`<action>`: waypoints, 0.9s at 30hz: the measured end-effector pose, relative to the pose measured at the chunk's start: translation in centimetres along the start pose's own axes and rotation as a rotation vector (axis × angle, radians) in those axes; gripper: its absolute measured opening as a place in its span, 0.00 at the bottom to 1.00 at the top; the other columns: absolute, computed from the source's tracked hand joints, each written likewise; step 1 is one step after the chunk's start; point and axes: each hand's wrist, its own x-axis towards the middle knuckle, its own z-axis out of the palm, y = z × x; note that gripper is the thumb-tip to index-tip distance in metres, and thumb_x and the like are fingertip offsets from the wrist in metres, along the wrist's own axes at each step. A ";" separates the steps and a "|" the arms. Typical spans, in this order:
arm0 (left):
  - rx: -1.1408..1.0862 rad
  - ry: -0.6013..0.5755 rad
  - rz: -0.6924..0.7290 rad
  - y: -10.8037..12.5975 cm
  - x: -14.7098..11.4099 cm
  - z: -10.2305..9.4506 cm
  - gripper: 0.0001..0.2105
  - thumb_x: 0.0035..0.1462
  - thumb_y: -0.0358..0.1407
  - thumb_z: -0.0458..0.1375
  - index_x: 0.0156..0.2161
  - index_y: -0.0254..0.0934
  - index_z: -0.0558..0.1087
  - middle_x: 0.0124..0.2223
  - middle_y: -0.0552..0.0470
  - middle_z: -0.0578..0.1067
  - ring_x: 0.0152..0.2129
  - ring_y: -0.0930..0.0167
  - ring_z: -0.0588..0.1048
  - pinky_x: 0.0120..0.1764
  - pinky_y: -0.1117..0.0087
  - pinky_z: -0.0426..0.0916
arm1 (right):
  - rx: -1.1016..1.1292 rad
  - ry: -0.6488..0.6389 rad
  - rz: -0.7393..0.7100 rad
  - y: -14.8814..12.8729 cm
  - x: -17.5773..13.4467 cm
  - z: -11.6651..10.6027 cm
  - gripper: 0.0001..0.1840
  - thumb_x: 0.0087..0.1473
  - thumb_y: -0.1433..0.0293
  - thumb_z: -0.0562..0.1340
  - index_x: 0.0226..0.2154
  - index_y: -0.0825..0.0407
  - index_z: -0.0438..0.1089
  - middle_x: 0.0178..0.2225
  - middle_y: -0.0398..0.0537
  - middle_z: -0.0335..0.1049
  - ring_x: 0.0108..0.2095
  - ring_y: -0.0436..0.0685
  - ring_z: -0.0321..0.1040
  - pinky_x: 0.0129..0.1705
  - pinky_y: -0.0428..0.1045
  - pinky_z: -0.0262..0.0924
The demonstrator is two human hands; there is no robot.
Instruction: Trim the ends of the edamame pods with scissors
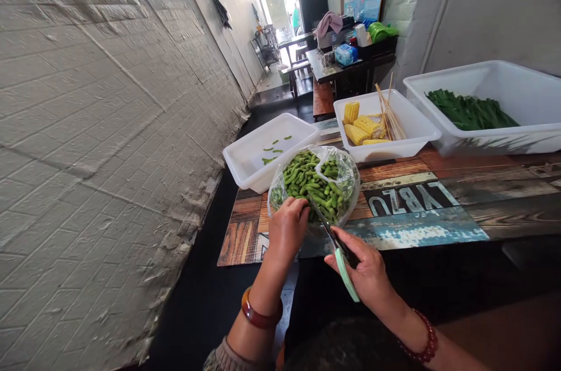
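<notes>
A clear plastic bag [353,187] full of green edamame pods [302,175] lies spread on the table in front of me. My left hand [287,228] is at the bag's near edge, its thumb and fingers pinched together; whatever they hold is hidden. My right hand [368,269] grips scissors [345,277] with mint-green handles, the blades pointing up and left over the pods, close to my left fingertips. Just behind the bag, a white plastic tub [245,152] holds a few loose pods.
Another white tub [388,152] holds corn pieces [357,132] and wooden skewers [390,114]. A larger tub [491,76] at right contains dark green leaves [468,111]. The wood-patterned tabletop [460,222] ends near a white brick wall [109,155] on the left.
</notes>
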 end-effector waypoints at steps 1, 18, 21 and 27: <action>0.072 -0.021 -0.001 0.1 0.0 0.0 0.08 0.58 0.29 0.55 0.29 0.39 0.74 0.30 0.50 0.72 0.27 0.68 0.70 0.30 0.70 0.56 | 0.004 0.002 -0.004 0.0 0.0 0.0 0.21 0.56 0.60 0.64 0.51 0.51 0.73 0.45 0.55 0.78 0.43 0.61 0.77 0.45 0.53 0.74; -1.104 -0.024 -0.478 -0.2 -3.6 -1.8 0.15 0.50 0.43 0.66 0.34 0.35 0.69 0.22 0.61 0.65 0.13 0.82 0.55 0.19 0.78 0.46 | 0.005 -0.054 0.018 -0.1 -0.6 0.4 0.21 0.54 0.63 0.65 0.50 0.50 0.74 0.44 0.54 0.78 0.42 0.61 0.77 0.45 0.53 0.73; -1.206 -0.015 -0.511 0.3 -4.4 -2.3 0.17 0.48 0.42 0.68 0.37 0.35 0.71 0.25 0.59 0.68 0.14 0.84 0.56 0.19 0.79 0.47 | 0.025 -0.127 0.040 -0.4 -0.9 0.6 0.25 0.52 0.66 0.67 0.53 0.50 0.71 0.40 0.51 0.77 0.37 0.58 0.75 0.40 0.51 0.73; -1.148 -0.019 -0.450 0.1 -5.7 -2.7 0.15 0.49 0.42 0.68 0.36 0.33 0.73 0.21 0.61 0.63 0.15 0.82 0.57 0.20 0.78 0.49 | 0.027 -0.222 -0.002 -1.0 -1.3 0.9 0.31 0.49 0.71 0.67 0.56 0.48 0.67 0.33 0.44 0.68 0.31 0.53 0.68 0.34 0.47 0.70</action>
